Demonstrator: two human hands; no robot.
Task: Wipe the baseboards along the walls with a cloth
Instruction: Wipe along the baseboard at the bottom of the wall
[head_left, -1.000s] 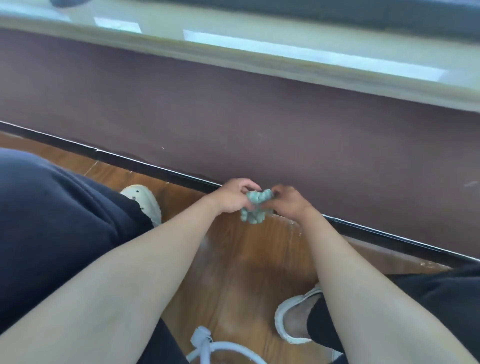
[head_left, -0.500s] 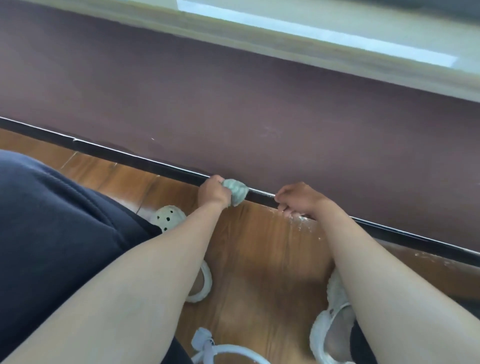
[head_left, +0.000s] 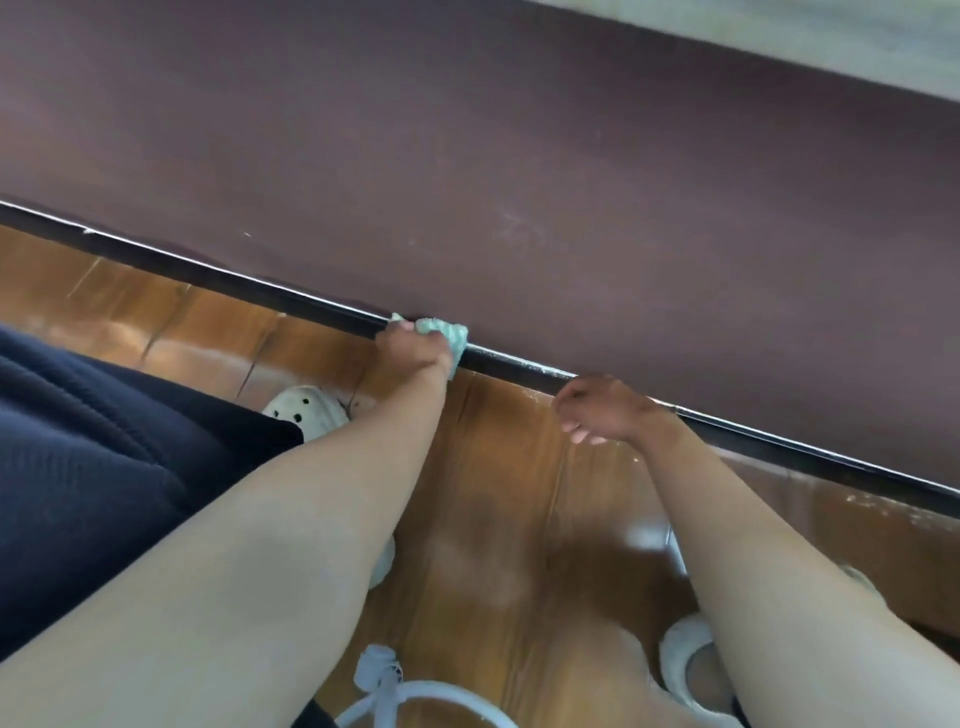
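- The dark maroon wall (head_left: 519, 156) fills the upper half of the view and slants down from left to right. It has faint pale scuffs near its middle.
- The glossy wooden floor (head_left: 493, 493) takes up the lower half. Its far edge meets the wall, and whitish specks lie along that edge towards the right.
- A navy garment (head_left: 78, 467) on the person covers the left side of the floor.
- A pale ledge (head_left: 831, 41) crosses the top right corner above the wall.
- The black baseboard (head_left: 218, 283) runs the whole length of the floor's far edge, with a thin light line along its top.
- Two white shoes stand on the floor. The perforated one (head_left: 306, 410) shows beside the left forearm, and the other (head_left: 685, 654) is near the bottom edge, partly behind the right forearm.
- A white cord (head_left: 415, 696) loops at the floor's near edge, between the arms.
- The right hand (head_left: 602, 410) holds nothing and its fingers are loosely curled. It hangs just in front of the baseboard, and I cannot tell whether it touches.
- The left hand (head_left: 413, 348) is closed around the cloth at the floor's far edge.
- The pale green cloth (head_left: 449, 332) is bunched in that grip and pressed against the top of the baseboard where it meets the wall.
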